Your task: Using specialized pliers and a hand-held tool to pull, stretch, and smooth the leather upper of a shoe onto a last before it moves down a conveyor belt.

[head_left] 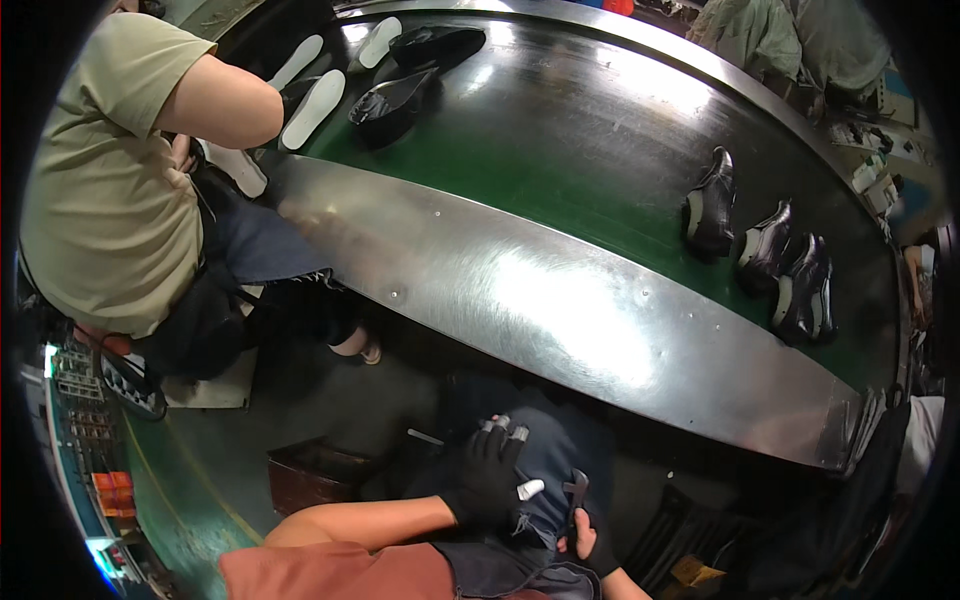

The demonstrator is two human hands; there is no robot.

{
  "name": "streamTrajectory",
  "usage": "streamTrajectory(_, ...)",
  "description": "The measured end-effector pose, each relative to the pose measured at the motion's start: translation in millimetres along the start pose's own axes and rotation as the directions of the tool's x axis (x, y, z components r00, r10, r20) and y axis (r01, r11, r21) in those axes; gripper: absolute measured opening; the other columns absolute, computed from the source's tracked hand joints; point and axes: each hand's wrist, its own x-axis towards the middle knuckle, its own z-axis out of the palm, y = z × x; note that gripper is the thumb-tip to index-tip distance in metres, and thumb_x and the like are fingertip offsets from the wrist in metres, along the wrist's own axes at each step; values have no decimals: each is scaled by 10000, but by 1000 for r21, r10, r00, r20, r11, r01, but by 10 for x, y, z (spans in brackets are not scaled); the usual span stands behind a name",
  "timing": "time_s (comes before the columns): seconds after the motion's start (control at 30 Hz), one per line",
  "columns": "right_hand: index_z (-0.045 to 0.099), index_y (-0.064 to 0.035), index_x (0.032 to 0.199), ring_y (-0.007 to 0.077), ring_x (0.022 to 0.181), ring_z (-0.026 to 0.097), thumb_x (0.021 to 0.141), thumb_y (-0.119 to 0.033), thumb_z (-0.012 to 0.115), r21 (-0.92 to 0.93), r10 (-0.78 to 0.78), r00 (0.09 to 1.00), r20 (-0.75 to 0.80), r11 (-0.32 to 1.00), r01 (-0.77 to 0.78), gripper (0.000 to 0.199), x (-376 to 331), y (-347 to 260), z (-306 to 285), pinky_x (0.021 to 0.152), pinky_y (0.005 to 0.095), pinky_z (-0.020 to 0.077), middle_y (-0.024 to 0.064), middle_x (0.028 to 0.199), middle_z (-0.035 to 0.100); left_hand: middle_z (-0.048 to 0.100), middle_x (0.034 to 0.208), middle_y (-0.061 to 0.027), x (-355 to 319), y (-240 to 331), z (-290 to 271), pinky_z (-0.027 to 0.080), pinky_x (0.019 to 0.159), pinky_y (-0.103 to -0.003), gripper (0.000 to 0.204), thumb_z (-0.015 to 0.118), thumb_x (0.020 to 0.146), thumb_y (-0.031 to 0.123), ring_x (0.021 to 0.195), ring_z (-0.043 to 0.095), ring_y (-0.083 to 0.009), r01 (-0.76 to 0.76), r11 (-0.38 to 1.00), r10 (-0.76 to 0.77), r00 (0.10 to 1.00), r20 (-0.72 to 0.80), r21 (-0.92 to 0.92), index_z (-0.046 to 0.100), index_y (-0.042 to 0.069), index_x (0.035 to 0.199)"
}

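Note:
My left hand (488,478), in a black glove with pale coverings on the fingertips, lies on my dark-blue clothed leg (550,450). Its fingers are spread and nothing shows in them. Close to the right of it, my right hand (587,545) wears a black glove that leaves the thumb bare. It is closed around a small hammer-like tool (577,487) whose dark head points upward over my lap. Most of the tool's handle is hidden by the hand. Neither hand touches the bench or the shoes.
A steel ledge (430,240) borders a green-and-black conveyor belt (580,130). Dark shoes (710,210) stand at the right; black uppers (392,105) and white soles (313,110) lie at the far left. A co-worker (120,190) sits at left. A brown box (315,478) stands below.

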Motion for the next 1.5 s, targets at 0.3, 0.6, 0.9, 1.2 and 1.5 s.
streamTrajectory(0.3,640,-14,793,222,488,592,957,-687,374,178,-229,949,-217,947,269,742,-187,-7,186,498,338,492,123,590,605,361,1431,-324,-186,-70,251,279,1110,-554,825,660,864,485,1347,335,-480,-105,994,100,989,-109,-36,371,-55,1417)
streamTrajectory(0.6,681,11,932,217,539,631,901,-712,478,194,-116,977,-176,969,150,752,26,-211,278,479,322,539,109,697,649,405,1403,-290,-397,-318,327,322,1108,-526,767,681,850,495,1324,378,-474,-81,996,62,943,-326,-47,430,24,1401)
streamTrajectory(0.9,601,27,957,311,516,627,932,-635,498,282,-145,989,18,950,135,671,244,-226,70,509,406,569,185,690,626,403,1401,-284,-537,-263,297,315,1111,-535,737,716,829,459,1319,379,-466,-41,995,5,929,-369,-89,455,34,1372)
streamTrajectory(1.2,568,50,1072,326,563,667,917,-640,522,317,-186,979,78,936,153,709,351,-200,-119,541,426,589,223,705,636,405,1385,-297,-400,-238,349,326,1094,-529,738,732,819,424,1309,386,-461,-71,997,57,909,-413,-19,447,24,1370)
streamTrajectory(1.5,608,91,905,267,495,645,930,-685,441,250,-141,987,78,961,118,794,238,-325,-89,488,344,537,218,674,673,430,1367,-303,-280,-253,415,316,1104,-515,723,726,825,407,1321,384,-450,-107,994,108,915,-389,25,465,-29,1339)
